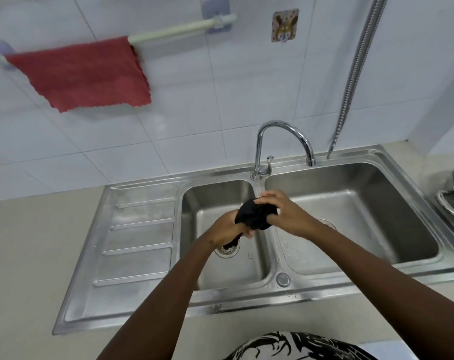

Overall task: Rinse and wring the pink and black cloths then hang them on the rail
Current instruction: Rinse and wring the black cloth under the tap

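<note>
Steel sink [142, 255]: both hands, left [224, 229] and right [285, 211], clench black cloth [254, 216]; pink cloth [83, 74] drapes rail [179, 28].

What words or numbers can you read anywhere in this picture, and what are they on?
There are none to read.
The square sticker hook on the wall tiles shows a cartoon animal face, no letters.
The black-and-white patterned clothing at the bottom has swirls, not words.
The sink, tap, pink cloth on the rail and the black cloth in both hands carry no visible label.
</note>
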A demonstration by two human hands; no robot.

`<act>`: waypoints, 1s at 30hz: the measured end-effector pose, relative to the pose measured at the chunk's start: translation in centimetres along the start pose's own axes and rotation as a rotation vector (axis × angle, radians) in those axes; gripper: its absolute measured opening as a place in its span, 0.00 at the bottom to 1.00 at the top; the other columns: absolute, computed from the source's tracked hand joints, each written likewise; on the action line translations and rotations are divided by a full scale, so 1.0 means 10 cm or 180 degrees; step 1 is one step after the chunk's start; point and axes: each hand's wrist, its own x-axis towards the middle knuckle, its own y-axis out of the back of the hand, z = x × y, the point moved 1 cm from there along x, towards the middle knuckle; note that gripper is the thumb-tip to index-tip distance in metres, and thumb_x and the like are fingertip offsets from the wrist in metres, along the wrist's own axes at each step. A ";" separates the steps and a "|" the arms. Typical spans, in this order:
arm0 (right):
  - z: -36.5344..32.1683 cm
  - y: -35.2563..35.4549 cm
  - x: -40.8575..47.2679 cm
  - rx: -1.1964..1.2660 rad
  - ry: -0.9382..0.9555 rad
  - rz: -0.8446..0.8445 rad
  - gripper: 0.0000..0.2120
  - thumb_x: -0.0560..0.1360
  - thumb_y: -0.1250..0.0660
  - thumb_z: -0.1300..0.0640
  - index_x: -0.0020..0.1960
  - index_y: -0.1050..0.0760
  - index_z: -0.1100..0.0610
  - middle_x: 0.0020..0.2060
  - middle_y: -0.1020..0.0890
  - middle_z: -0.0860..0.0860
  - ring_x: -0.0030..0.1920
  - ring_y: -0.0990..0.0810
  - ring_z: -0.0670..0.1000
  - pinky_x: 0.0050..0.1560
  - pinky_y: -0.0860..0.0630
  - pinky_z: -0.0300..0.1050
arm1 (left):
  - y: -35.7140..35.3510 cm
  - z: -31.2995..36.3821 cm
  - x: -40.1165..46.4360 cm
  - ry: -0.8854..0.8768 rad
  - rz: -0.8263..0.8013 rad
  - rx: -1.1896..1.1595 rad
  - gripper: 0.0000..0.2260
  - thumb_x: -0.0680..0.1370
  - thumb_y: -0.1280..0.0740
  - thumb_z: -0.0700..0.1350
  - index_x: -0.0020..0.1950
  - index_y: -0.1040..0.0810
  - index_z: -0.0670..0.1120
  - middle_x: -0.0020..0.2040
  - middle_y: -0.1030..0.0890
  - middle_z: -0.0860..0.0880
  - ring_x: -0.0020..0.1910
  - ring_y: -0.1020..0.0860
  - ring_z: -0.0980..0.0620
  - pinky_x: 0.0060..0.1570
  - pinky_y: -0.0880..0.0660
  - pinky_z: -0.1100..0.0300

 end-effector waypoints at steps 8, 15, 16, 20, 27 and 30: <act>0.03 -0.41 0.13 -0.2190 0.0720 0.0681 0.29 0.67 0.34 0.69 0.68 0.36 0.63 0.64 0.30 0.61 0.58 0.29 0.61 0.57 0.24 0.56 | 0.28 0.27 -0.20 0.0154 -0.0291 0.0683 0.10 0.76 0.32 0.47 0.53 0.24 0.43 0.36 0.23 0.53 0.30 0.26 0.59 0.34 0.27 0.65; -0.26 -0.24 0.25 -0.2916 0.0822 0.0791 0.08 0.66 0.30 0.64 0.43 0.27 0.60 0.38 0.20 0.57 0.38 0.22 0.59 0.31 0.30 0.49 | 0.53 0.30 -0.32 0.0170 -0.0141 0.1477 0.16 0.76 0.36 0.60 0.49 0.23 0.47 0.38 0.24 0.50 0.36 0.25 0.53 0.38 0.30 0.60; -0.33 -0.21 0.26 -0.2932 0.0720 0.0702 0.06 0.69 0.33 0.61 0.45 0.27 0.60 0.40 0.19 0.57 0.40 0.21 0.59 0.33 0.31 0.48 | 0.56 0.28 -0.32 0.0127 -0.0008 0.1733 0.16 0.76 0.37 0.59 0.48 0.24 0.46 0.38 0.24 0.50 0.38 0.24 0.51 0.39 0.31 0.58; -0.55 -0.17 0.36 -0.2977 0.0386 0.0293 0.04 0.70 0.38 0.54 0.40 0.27 0.54 0.41 0.17 0.55 0.42 0.18 0.58 0.36 0.30 0.44 | 0.61 0.33 -0.34 -0.0152 0.0515 0.2918 0.13 0.79 0.39 0.55 0.48 0.26 0.45 0.41 0.22 0.47 0.40 0.23 0.47 0.36 0.34 0.57; -0.73 -0.18 0.54 -0.1865 -0.0107 -0.0551 0.07 0.66 0.32 0.55 0.37 0.27 0.58 0.28 0.28 0.50 0.38 0.24 0.55 0.31 0.34 0.42 | 0.75 0.38 -0.42 -0.0537 0.1043 0.3586 0.10 0.80 0.40 0.49 0.51 0.26 0.42 0.43 0.19 0.43 0.39 0.23 0.44 0.36 0.34 0.56; -0.70 -0.17 0.53 -0.1642 0.0327 -0.0243 0.09 0.64 0.28 0.59 0.42 0.25 0.59 0.37 0.24 0.55 0.42 0.21 0.57 0.36 0.30 0.43 | 0.80 0.41 -0.42 -0.0288 0.0620 0.2830 0.11 0.80 0.40 0.50 0.53 0.25 0.43 0.45 0.19 0.45 0.39 0.25 0.49 0.37 0.33 0.58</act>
